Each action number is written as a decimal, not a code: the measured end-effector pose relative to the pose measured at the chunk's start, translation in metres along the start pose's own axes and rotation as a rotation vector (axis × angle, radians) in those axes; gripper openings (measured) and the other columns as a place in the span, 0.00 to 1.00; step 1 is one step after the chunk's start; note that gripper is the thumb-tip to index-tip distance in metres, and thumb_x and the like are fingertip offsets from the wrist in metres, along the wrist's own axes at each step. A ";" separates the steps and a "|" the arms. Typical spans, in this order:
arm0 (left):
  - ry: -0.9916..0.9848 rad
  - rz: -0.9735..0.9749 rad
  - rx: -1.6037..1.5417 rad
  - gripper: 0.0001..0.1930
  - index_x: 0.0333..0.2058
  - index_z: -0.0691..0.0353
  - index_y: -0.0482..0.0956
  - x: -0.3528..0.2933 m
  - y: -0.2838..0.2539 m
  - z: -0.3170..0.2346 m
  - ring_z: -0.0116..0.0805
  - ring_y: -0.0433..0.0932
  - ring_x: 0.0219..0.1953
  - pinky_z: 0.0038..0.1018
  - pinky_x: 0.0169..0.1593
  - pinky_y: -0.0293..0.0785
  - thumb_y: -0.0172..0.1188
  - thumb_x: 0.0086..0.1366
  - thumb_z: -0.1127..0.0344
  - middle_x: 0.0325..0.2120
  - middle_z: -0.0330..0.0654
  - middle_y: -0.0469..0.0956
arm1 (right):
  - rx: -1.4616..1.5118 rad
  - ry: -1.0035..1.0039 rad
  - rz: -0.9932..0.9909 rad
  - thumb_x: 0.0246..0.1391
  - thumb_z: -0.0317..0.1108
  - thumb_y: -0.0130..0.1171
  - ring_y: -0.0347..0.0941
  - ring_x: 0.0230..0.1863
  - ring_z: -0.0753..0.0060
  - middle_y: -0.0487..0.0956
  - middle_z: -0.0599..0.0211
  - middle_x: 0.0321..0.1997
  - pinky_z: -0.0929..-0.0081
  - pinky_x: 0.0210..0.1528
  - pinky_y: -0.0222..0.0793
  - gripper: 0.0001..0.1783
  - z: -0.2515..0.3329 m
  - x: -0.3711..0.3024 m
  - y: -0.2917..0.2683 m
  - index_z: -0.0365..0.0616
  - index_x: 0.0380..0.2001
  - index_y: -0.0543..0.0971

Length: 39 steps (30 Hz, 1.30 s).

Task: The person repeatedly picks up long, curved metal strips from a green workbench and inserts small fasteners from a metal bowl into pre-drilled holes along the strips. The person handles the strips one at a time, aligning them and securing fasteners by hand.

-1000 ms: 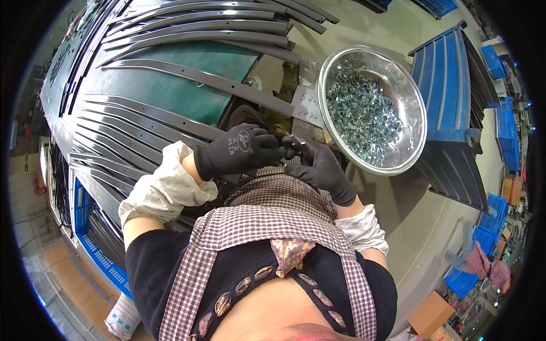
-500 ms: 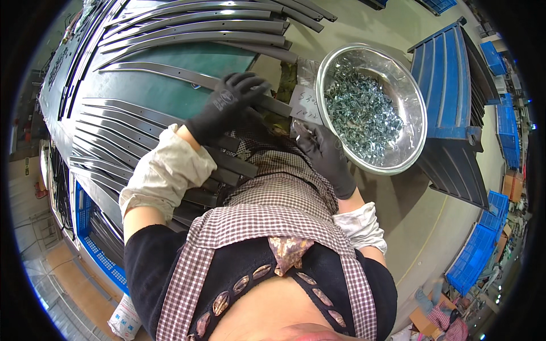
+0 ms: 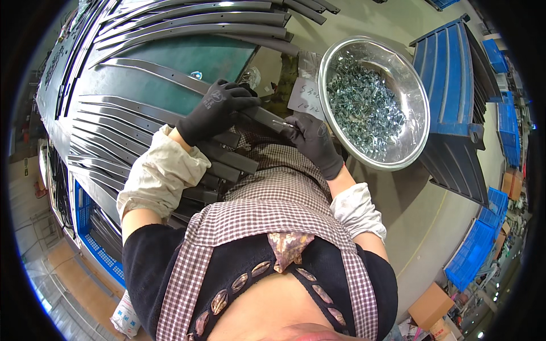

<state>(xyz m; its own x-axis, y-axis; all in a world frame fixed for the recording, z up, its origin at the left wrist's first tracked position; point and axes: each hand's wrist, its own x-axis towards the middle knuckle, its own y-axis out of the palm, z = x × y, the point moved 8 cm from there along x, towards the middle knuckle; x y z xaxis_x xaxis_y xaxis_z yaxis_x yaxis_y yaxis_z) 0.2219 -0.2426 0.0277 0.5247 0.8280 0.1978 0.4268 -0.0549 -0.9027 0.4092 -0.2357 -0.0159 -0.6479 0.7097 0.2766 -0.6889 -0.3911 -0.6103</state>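
Left hand (image 3: 219,111) clamped on dark strip (image 3: 265,119), which overhangs the table (image 3: 213,54); my right hand (image 3: 314,142) pinches a small metal piece (image 3: 282,123) at its end. Bulky gloves might make me drop it.

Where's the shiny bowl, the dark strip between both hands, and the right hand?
Shiny bowl (image 3: 407,88): head view, bare inner wall.
Dark strip (image 3: 264,119): head view, visible stretch near its end.
Right hand (image 3: 315,142): head view, back of the glove.

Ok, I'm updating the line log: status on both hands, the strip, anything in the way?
Left hand holding dark strip. Right hand at its end, holding small metal piece. Nothing visibly blocking; bowl of clips to the right.
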 end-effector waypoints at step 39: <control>-0.695 0.247 -0.263 0.17 0.33 0.60 0.81 -0.075 -0.043 0.100 0.49 0.77 0.43 0.41 0.49 0.72 0.72 0.50 0.56 0.36 0.43 0.80 | -0.813 0.540 0.385 0.53 0.49 0.64 0.77 0.48 0.46 0.81 0.52 0.45 0.54 0.50 0.73 0.24 -0.160 -0.031 -0.104 0.45 0.47 0.76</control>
<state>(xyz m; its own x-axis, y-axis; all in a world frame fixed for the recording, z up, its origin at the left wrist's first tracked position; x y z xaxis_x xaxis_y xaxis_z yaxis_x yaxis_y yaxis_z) 0.0903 -0.2468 0.0136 0.0823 0.9293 -0.3599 0.5636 -0.3413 -0.7523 0.5531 -0.1232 -0.0798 -0.4079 0.8663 -0.2883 0.0883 -0.2768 -0.9568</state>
